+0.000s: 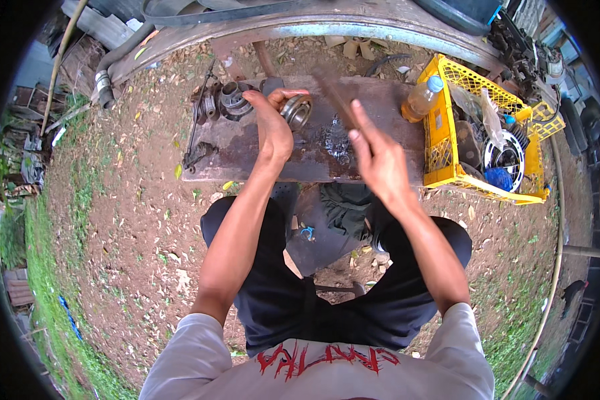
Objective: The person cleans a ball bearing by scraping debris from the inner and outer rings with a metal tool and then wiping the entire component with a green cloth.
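My left hand grips a round, ringed metal machine part, tilted on its side over the low wooden table. Between the thumb and fingers of my right hand is a long brownish tool, smeared by motion, so its kind cannot be told. The tool's far end points up and left, to the right of the ringed part. A dark wet patch shines on the tabletop below. Just left of my left hand stands a hollow cylindrical metal part.
At the table's right end sits a yellow plastic crate of parts, with a bottle of amber liquid beside it. A thin rod lies along the left edge. Beyond runs a larger bench. Dark cloth is below the near edge.
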The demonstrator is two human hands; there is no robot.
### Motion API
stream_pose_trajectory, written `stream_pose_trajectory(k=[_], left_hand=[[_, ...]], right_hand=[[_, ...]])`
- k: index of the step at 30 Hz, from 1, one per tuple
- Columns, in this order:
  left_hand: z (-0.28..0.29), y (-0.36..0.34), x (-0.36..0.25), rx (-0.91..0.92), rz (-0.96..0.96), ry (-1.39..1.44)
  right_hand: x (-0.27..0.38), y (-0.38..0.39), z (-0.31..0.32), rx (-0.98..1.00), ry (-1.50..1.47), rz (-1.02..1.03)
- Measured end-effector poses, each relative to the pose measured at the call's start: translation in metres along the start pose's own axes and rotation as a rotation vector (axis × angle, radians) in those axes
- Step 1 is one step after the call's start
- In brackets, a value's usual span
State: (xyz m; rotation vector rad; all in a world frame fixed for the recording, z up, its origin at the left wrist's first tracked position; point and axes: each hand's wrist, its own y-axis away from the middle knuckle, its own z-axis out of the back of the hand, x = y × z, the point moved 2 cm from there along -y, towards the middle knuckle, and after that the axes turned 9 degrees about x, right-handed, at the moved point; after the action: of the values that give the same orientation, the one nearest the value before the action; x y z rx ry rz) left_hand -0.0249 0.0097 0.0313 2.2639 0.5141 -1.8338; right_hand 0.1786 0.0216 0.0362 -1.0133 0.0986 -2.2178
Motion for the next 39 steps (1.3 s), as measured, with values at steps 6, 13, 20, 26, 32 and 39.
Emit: stream_pose_trajectory(k=[6, 13, 20, 26, 32, 39], left_hand=[[-0.005, 0.007, -0.012, 0.117, -0.286, -0.333], [0.0, 0.008, -0.012, 0.13, -0.472, -0.262], [0.002, 0.009, -0.01, 0.17, -0.478, -0.377], [-0.004, 0.011, -0.013, 0.164, -0.407, -0.205], [-0.01, 0.01, -0.017, -0.016, 0.008, 0.232], [-0.005, 0.007, -0.004, -0.184, 0.32, 0.498]], right_hand=[[0.005, 0.011, 0.007, 0.021, 0.001, 0.101], [0.015, 0.015, 0.007, 0.034, -0.048, 0.133], [0.015, 0.019, 0.004, 0.051, -0.029, 0.184], [0.005, 0.009, 0.01, -0.06, -0.081, 0.141], [-0.012, 0.001, 0.008, -0.055, -0.023, -0.048], [0.005, 0.007, -0.011, 0.003, 0.217, 0.037]])
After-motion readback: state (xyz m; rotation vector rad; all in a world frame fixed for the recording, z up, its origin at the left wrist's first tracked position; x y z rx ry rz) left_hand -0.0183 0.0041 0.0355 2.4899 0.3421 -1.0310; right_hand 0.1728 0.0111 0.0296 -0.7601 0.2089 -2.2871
